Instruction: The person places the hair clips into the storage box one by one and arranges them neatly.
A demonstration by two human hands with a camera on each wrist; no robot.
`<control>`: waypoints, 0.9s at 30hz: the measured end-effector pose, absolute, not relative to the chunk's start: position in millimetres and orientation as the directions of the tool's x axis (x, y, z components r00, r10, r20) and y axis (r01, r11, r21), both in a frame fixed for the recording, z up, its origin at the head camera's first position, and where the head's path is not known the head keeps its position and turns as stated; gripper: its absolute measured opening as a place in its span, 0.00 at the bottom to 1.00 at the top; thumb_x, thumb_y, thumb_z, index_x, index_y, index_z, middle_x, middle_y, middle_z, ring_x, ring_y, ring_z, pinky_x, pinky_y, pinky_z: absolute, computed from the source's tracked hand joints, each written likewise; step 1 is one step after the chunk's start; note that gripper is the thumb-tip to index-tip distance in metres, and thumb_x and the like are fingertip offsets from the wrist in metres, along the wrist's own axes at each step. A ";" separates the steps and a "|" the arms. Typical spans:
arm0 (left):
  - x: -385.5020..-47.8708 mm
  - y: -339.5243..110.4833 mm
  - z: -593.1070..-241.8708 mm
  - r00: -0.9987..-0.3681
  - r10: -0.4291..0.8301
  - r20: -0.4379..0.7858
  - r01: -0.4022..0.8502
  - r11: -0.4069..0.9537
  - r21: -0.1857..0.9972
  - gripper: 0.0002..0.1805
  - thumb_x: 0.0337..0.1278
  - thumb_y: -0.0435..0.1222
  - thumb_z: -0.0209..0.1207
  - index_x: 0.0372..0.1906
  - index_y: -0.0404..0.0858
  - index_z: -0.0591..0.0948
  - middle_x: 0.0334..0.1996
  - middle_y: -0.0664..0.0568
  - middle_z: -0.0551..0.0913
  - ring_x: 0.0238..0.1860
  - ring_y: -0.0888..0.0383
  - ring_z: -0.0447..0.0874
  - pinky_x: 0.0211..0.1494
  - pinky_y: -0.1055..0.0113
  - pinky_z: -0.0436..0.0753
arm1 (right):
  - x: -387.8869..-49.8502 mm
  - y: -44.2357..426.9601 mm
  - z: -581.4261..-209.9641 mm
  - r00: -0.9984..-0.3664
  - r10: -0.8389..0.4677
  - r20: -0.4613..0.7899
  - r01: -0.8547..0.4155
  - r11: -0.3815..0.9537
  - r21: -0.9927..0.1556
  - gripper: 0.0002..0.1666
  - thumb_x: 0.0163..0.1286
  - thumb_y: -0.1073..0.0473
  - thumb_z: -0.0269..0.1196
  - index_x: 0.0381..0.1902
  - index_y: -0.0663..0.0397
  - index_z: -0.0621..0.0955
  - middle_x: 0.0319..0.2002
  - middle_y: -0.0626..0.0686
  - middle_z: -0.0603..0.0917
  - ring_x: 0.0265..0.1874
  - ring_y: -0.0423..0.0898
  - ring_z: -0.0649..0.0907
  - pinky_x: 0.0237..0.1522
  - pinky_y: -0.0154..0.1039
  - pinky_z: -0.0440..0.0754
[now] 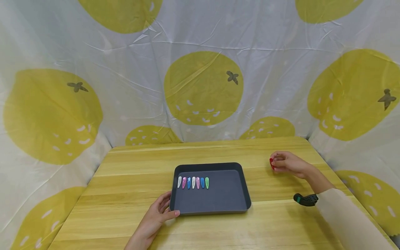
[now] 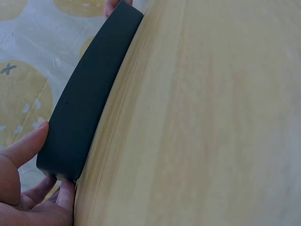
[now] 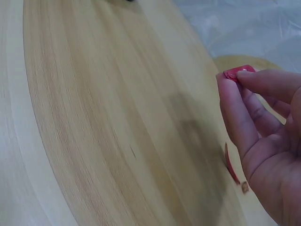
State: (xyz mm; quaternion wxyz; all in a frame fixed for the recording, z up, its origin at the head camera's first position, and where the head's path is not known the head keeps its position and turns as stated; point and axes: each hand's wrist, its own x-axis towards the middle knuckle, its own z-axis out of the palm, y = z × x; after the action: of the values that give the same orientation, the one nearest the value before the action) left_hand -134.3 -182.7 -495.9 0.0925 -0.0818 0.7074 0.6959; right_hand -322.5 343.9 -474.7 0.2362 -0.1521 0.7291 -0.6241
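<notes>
My right hand (image 1: 289,163) pinches a red hair clip (image 3: 240,72) between thumb and forefinger, above the table to the right of the tray. In the head view this red clip is partly covered by the fingers. A dark grey tray (image 1: 218,203) lies on the table in front of me. My left hand (image 1: 156,215) holds its near left corner, thumb at the rim and fingers against the side wall (image 2: 80,103). Inside, on the left, several hair clips (image 1: 193,182) in white, pink, blue and green stand side by side in a row.
A thin red curved piece (image 3: 230,165) and a small brown bit show beside the right hand in its wrist view; their kind is unclear. The wooden table (image 1: 125,173) reaches back to a lemon-patterned curtain (image 1: 203,132). A black band (image 1: 306,199) circles the right wrist.
</notes>
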 end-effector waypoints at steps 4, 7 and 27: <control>-134.1 -182.9 -495.6 -0.969 0.010 -0.248 -0.247 0.022 0.969 0.49 0.49 0.27 0.76 0.77 0.31 0.63 0.75 0.33 0.64 0.75 0.37 0.60 0.77 0.45 0.61 | -322.7 335.1 -472.1 -0.846 -0.507 -0.163 0.089 0.168 -0.982 0.13 0.79 0.66 0.59 0.53 0.70 0.72 0.46 0.61 0.79 0.46 0.54 0.84 0.52 0.45 0.86; -134.1 -182.8 -495.5 -0.969 0.009 -0.249 -0.248 0.022 0.968 0.50 0.49 0.27 0.76 0.77 0.31 0.63 0.75 0.33 0.64 0.75 0.37 0.60 0.77 0.45 0.61 | -322.1 327.4 -469.6 -0.852 -0.496 -0.169 0.099 0.165 -0.981 0.12 0.80 0.67 0.58 0.53 0.70 0.72 0.47 0.62 0.78 0.48 0.55 0.83 0.54 0.46 0.86; -134.3 -183.4 -496.0 -0.966 0.002 -0.259 -0.259 0.024 0.966 0.50 0.49 0.27 0.76 0.77 0.32 0.63 0.75 0.33 0.65 0.75 0.38 0.60 0.77 0.45 0.61 | -312.7 260.8 -449.5 -0.814 -0.563 -0.146 0.119 0.085 -0.989 0.09 0.77 0.70 0.60 0.50 0.69 0.74 0.44 0.64 0.82 0.43 0.56 0.86 0.47 0.41 0.88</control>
State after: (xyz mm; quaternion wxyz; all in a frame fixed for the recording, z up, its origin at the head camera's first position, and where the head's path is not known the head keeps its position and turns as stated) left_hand -134.3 -183.4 -496.0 0.0940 -0.0907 0.7092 0.6928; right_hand -312.7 260.8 -449.5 0.2594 -0.1608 0.6894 -0.6569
